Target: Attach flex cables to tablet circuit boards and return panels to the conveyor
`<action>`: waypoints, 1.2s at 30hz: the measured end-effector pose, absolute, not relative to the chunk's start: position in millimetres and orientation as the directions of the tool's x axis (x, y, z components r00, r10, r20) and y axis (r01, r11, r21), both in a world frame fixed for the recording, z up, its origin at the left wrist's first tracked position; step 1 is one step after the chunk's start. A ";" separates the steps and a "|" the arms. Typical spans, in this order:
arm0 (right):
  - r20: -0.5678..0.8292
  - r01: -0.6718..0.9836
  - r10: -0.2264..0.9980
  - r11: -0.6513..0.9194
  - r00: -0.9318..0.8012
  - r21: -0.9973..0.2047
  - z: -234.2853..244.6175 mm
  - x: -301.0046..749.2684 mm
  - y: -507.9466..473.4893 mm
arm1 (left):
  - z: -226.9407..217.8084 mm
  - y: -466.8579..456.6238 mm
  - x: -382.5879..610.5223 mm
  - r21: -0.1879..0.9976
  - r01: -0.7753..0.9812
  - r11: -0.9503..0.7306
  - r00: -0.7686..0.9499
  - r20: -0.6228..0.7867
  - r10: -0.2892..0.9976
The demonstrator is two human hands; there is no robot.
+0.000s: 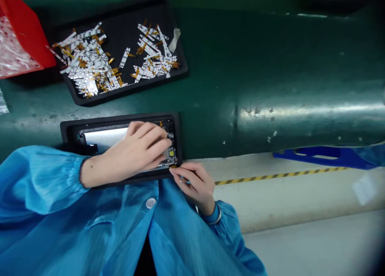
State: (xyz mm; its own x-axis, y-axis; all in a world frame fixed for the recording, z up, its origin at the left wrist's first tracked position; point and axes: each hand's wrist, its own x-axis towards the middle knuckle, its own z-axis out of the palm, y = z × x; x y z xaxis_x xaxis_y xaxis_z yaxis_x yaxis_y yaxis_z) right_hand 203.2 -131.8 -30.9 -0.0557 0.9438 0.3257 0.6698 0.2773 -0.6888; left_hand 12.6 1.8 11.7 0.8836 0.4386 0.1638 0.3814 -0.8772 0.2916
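Your sleeve [39,179] is thin, faintly shiny blue cloth; the table [270,67] has glossy, scuffed green paint; the tray [111,13] and jig [70,133] are matt black plastic; the strips [87,63] are shiny foil.

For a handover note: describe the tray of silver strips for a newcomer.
On the green bench, past the hands, lies a black tray. It sits beside the red bin and, unlike the black fixture under the hands, holds loose silver strips with orange ends.
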 end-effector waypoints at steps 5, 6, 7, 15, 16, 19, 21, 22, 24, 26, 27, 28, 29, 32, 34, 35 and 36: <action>0.317 0.665 0.948 0.260 -0.036 -0.700 -29.9 203.8 -133.2 | 6.6 -2.4 23.2 0.372 0.338 -0.864 0.919 0.068 0.388; 0.315 0.658 0.949 0.256 -0.030 -0.708 -30.1 203.9 -133.3 | 6.0 -2.0 23.7 0.377 0.337 -0.863 0.919 0.065 0.388; 0.314 0.648 0.949 0.258 -0.030 -0.717 -30.5 204.1 -133.3 | 5.6 -1.4 23.9 0.380 0.334 -0.863 0.920 0.068 0.386; 0.337 0.576 0.941 0.292 -0.030 -0.764 -39.4 207.1 -132.2 | 1.3 -1.5 28.4 0.322 0.317 -0.892 0.927 0.095 0.363; 0.339 0.575 0.940 0.296 -0.035 -0.763 -40.1 207.4 -132.2 | 0.2 -2.0 29.3 0.316 0.318 -0.894 0.924 0.108 0.367; 0.345 0.581 0.938 0.305 -0.045 -0.754 -40.7 208.0 -131.9 | -1.5 -0.6 30.0 0.357 0.330 -0.874 0.908 0.133 0.397; 0.358 0.592 0.933 0.313 -0.044 -0.743 -40.4 207.9 -131.4 | -0.6 2.8 27.7 0.438 0.338 -0.833 0.896 0.121 0.427; 0.367 0.596 0.929 0.319 -0.045 -0.736 -40.2 207.8 -131.0 | 0.2 4.6 25.7 0.477 0.340 -0.810 0.891 0.113 0.440; 0.380 0.599 0.924 0.329 -0.045 -0.730 -40.1 207.4 -130.3 | 2.5 7.7 20.6 0.523 0.351 -0.777 0.876 0.110 0.469; 0.384 0.596 0.922 0.332 -0.043 -0.731 -40.4 207.0 -129.8 | 5.1 9.0 15.1 0.530 0.367 -0.764 0.864 0.109 0.492; 0.384 0.597 0.923 0.330 -0.040 -0.731 -40.6 206.9 -129.7 | 6.6 8.9 12.5 0.527 0.376 -0.762 0.862 0.103 0.496; 0.384 0.600 0.922 0.328 -0.037 -0.730 -40.8 206.7 -129.6 | 8.2 8.6 10.1 0.524 0.385 -0.760 0.863 0.087 0.497; 0.387 0.603 0.921 0.329 -0.037 -0.727 -41.0 206.6 -129.6 | 9.8 8.1 8.0 0.522 0.391 -0.758 0.866 0.070 0.495; 0.389 0.602 0.920 0.335 -0.043 -0.725 -41.2 206.3 -129.6 | 14.1 6.2 3.0 0.523 0.402 -0.752 0.873 0.027 0.486; 0.386 0.599 0.921 0.336 -0.048 -0.727 -40.9 206.1 -129.5 | 15.6 4.8 0.6 0.524 0.405 -0.749 0.874 0.020 0.486; 0.386 0.601 0.921 0.335 -0.049 -0.726 -40.7 206.0 -129.5 | 15.7 4.1 -0.3 0.521 0.406 -0.751 0.872 0.024 0.488; 0.387 0.603 0.921 0.336 -0.049 -0.723 -40.5 205.8 -129.5 | 15.6 3.2 -1.2 0.515 0.406 -0.755 0.872 0.029 0.488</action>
